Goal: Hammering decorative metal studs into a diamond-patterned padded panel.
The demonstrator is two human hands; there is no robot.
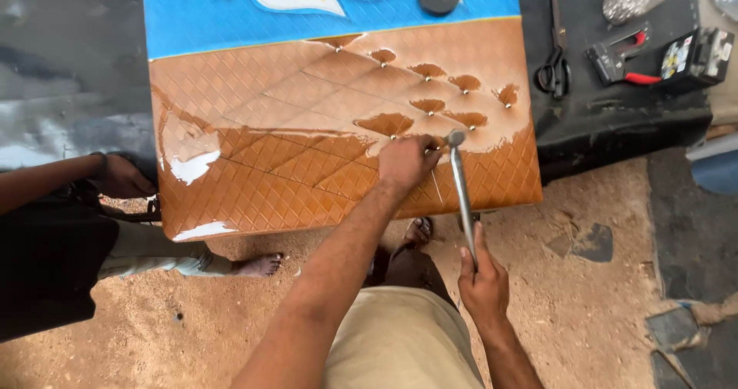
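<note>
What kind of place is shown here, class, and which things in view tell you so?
Probably an informal upholstery workshop, partly outdoors: a quilted brown panel studded with tacks, a hammer in the right hand, scissors on a black bench, and sandy ground.

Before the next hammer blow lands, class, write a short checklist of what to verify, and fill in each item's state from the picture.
1. Right hand grips the hammer handle: ok.
2. Hammer head sits over the stud: ok, it is right beside the fingertips.
3. Left hand steadies the stud on the panel: ok.
4. Left fingers clear of the strike: not ok, they are right at the hammer head.
5. Stud upright: cannot tell, too small.
6. Other person's hand away from the strike: ok, it is at the panel's far edge.
</note>
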